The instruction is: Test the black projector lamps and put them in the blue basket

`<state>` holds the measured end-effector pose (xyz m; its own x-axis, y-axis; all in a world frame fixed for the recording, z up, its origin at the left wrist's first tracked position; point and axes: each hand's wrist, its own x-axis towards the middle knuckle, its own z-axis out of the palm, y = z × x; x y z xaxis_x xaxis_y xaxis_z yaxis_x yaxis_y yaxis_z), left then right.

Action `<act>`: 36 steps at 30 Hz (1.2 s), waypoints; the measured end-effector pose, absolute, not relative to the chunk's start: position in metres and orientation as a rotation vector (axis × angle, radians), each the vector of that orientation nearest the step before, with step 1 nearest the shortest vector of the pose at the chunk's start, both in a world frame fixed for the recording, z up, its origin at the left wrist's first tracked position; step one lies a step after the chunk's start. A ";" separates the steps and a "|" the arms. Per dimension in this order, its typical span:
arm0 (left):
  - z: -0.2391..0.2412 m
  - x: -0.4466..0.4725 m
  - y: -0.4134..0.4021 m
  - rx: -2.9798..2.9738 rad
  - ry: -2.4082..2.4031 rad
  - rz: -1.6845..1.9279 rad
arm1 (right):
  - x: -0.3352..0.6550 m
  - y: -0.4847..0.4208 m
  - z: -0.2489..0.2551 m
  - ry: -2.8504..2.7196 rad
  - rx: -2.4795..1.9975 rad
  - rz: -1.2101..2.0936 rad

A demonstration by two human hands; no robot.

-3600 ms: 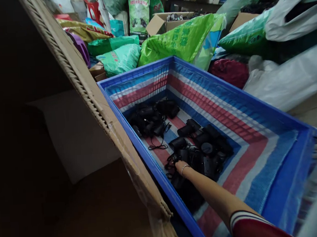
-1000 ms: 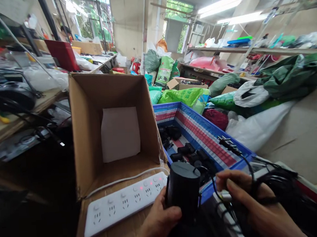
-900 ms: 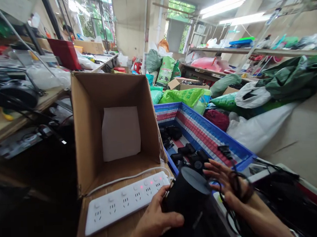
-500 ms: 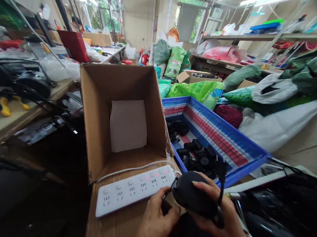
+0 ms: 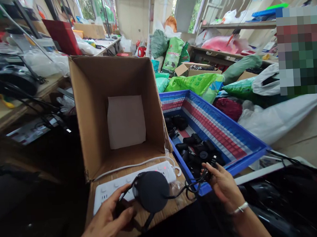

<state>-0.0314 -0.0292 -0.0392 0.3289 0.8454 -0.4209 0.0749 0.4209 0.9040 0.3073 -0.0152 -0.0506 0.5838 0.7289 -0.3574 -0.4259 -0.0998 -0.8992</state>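
Observation:
My left hand (image 5: 108, 216) grips a round black device (image 5: 151, 191) and holds it over the near end of a white power strip (image 5: 130, 181). From the device a black cord (image 5: 188, 188) runs to my right hand (image 5: 223, 181), which pinches the cord's plug end just in front of the blue crate (image 5: 246, 152). A bracelet sits on my right wrist. The strip lies on the lower flap of an open cardboard box (image 5: 93, 111) that rests on its side with a white sheet inside.
Several more black devices (image 5: 195, 152) lie in the blue crate, which is lined with striped woven cloth. Green sacks (image 5: 192, 84) and white bags are heaped behind it. A cluttered bench with black gear (image 5: 11, 82) is on the left.
I lifted a black device out of the crate and brought it near. My hands have now come apart: the left carried the device left over the strip, the right drew the cord out rightward.

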 end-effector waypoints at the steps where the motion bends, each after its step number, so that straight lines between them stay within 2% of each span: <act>1: -0.040 -0.036 -0.030 1.007 1.144 0.650 | 0.306 -0.016 -0.057 -0.348 -1.374 0.954; 3: -0.040 -0.044 -0.032 0.956 1.151 0.666 | 0.303 -0.022 -0.066 -0.478 -1.420 0.984; 6: -0.033 -0.047 -0.031 0.810 1.143 0.729 | 0.299 -0.031 -0.073 -0.775 -1.466 1.232; 8: -0.026 -0.047 -0.030 0.706 1.132 0.797 | 0.296 -0.032 -0.076 -1.082 -1.497 1.244; 12: -0.014 -0.043 -0.028 0.638 1.112 0.916 | 0.290 -0.019 -0.077 -1.682 -1.664 0.571; 15: -0.010 -0.042 -0.027 0.635 1.042 0.943 | 0.281 0.000 -0.070 -1.783 -1.647 0.194; 17: -0.008 -0.043 -0.026 0.636 1.010 0.946 | 0.270 0.009 -0.064 -1.774 -1.543 0.243; 22: -0.008 -0.045 -0.015 0.610 1.059 1.057 | 0.240 0.018 -0.059 -1.788 -1.380 0.650; 28: -0.023 -0.050 -0.004 0.685 1.031 1.121 | 0.233 0.025 -0.071 -1.850 -1.343 0.749; 36: -0.034 -0.049 0.001 0.687 0.981 1.133 | 0.234 0.035 -0.058 -2.079 -1.248 0.823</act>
<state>-0.0489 0.0014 -0.0345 0.1095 0.9523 -0.2850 -0.4179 0.3042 0.8561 0.2335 0.0346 -0.0584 -0.3998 0.9029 0.1578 0.5499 0.3740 -0.7468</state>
